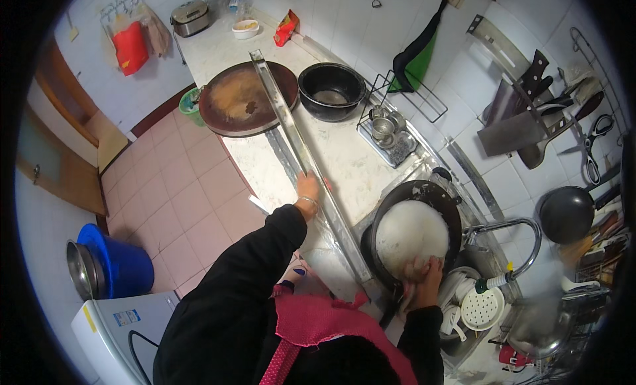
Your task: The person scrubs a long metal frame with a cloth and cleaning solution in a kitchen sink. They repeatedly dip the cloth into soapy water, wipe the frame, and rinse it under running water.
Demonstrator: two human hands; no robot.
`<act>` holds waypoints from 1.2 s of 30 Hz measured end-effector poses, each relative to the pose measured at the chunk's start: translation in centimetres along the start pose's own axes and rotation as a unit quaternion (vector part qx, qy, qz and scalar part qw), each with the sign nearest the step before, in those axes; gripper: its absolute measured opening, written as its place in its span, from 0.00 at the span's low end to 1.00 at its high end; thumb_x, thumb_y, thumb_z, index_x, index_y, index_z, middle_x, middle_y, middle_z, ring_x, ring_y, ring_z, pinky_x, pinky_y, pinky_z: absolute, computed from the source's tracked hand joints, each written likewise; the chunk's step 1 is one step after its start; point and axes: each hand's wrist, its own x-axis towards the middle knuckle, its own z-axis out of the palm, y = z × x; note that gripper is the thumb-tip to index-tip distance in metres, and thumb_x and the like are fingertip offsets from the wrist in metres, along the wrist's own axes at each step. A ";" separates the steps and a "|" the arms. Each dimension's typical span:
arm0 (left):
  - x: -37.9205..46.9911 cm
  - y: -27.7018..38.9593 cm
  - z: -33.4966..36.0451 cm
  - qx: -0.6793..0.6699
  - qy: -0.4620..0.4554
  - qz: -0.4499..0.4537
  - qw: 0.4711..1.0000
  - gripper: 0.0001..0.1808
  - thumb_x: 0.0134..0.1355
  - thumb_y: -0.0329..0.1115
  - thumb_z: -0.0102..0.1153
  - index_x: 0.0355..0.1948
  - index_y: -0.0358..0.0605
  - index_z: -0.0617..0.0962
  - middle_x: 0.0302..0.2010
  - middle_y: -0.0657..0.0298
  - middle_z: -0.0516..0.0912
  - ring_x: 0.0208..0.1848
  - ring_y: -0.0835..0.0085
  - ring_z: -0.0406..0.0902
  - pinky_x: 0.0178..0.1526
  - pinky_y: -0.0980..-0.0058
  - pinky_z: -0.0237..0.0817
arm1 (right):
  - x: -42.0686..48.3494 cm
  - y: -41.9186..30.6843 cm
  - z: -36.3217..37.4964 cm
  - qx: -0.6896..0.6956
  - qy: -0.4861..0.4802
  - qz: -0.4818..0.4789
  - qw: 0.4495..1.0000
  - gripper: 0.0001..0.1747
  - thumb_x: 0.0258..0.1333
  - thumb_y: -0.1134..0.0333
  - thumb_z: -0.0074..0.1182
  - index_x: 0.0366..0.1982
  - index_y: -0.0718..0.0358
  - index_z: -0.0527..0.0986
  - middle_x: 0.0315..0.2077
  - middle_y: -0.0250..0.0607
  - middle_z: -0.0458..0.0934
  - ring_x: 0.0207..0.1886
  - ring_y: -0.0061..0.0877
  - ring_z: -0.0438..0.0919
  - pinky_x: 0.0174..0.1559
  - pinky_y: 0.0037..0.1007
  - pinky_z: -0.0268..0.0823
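Note:
A long metal channel (285, 117) runs from over a round brown board (223, 94) at the back of the counter towards my body. My left hand (309, 191) grips it near its middle, fingers wrapped over its edge. At the sink, a large dark wok (454, 221) holds cloudy whitish water (412, 231). My right hand (425, 280) is at the wok's near side, its fingers bent at the water's edge. Something pale shows under those fingers; whether it is a cloth cannot be made out.
Beyond the channel stands a black pot (332, 94); a metal tray (397, 154) holds small strainers. A faucet (531, 241) arches beside the wok, above dishes and a white perforated strainer (482, 308). Cleavers (514, 136) and scissors (591, 141) hang on the wall.

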 end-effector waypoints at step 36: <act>-0.7 0.7 -1.7 0.272 0.057 0.228 0.933 0.28 0.63 0.37 0.54 0.62 0.40 0.62 0.44 0.59 0.71 0.42 0.73 0.70 0.41 0.74 0.66 | 6.0 3.2 -1.5 -0.435 -0.043 -0.244 0.866 0.32 0.50 0.65 0.58 0.58 0.62 0.66 0.43 0.44 0.75 0.45 0.31 0.75 0.45 0.31 0.69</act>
